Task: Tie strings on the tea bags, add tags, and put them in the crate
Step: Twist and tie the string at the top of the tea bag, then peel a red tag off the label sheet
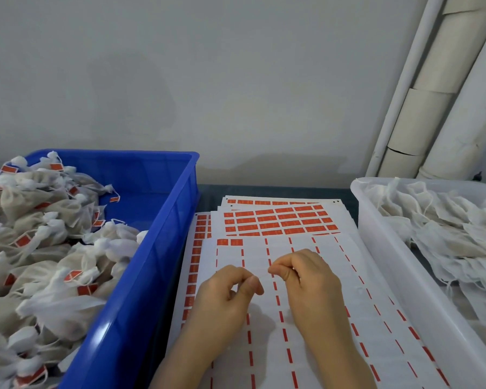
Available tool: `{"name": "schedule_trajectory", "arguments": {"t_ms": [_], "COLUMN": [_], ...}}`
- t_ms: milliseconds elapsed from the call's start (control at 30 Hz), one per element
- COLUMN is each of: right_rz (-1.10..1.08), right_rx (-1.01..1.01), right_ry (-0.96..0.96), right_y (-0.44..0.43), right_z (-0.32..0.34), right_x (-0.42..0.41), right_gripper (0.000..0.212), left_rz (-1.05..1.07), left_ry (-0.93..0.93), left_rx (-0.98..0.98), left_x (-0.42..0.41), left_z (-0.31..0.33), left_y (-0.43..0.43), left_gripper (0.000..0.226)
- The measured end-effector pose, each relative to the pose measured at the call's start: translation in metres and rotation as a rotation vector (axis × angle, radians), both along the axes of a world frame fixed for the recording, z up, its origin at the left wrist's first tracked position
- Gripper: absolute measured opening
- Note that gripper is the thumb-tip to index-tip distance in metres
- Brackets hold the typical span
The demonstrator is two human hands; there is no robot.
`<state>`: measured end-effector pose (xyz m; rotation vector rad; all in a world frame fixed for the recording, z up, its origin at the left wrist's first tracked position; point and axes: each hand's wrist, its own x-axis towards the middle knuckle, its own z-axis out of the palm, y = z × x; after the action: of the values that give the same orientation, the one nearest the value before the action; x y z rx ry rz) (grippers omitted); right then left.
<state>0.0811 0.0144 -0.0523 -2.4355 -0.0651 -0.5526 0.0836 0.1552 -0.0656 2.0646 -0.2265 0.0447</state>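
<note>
L hand point(227, 294), R hand point(306, 279) over tag sheet point(267, 349), both pinching; what, can't tell. Tea bags point(446, 234) right of sheet: light, floppy; grab neck.

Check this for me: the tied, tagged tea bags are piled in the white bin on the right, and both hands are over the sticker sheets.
Not quite. The head view shows the tied, tagged tea bags piled in the blue crate on the left, not the white bin. The left hand and right hand are over the sticker sheets.
</note>
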Motion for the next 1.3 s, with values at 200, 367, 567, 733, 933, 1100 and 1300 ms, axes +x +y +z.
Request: {"name": "schedule_trajectory", "arguments": {"t_ms": [200, 367, 567, 733, 933, 1100, 1300], "right_rz": [0.013, 0.011, -0.231, -0.160, 0.035, 0.100, 0.100], "right_rx": [-0.131, -0.187, -0.157, -0.254, -0.185, -0.183, -0.182], "right_ry": [-0.001, 0.328, 0.399, 0.405, 0.404, 0.365, 0.350], "right_y": [0.005, 0.013, 0.025, 0.034, 0.057, 0.068, 0.060], "right_z": [0.004, 0.008, -0.009, -0.017, -0.016, -0.031, -0.027], "right_x": [-0.001, 0.020, 0.050, 0.074, 0.109, 0.119, 0.111], "right_gripper": [0.019, 0.026, 0.028, 0.048, 0.055, 0.066, 0.059], "left_rz": [0.020, 0.177, 0.373, 0.442, 0.417, 0.405, 0.450], "left_ry": [0.048, 0.153, 0.312, 0.557, 0.633, 0.565, 0.440], "left_rx": [0.037, -0.160, -0.592, -0.703, -0.627, -0.585, -0.594], "left_x": [0.001, 0.009, 0.019, 0.030, 0.029, 0.028, 0.025], "left_z": [-0.002, 0.000, 0.005, -0.006, -0.004, 0.003, 0.003], "left_y": [0.002, 0.009, 0.023, 0.028, 0.025, 0.030, 0.028], "left_gripper": [0.011, 0.016, 0.012, 0.011, 0.009, 0.010, 0.006]}}
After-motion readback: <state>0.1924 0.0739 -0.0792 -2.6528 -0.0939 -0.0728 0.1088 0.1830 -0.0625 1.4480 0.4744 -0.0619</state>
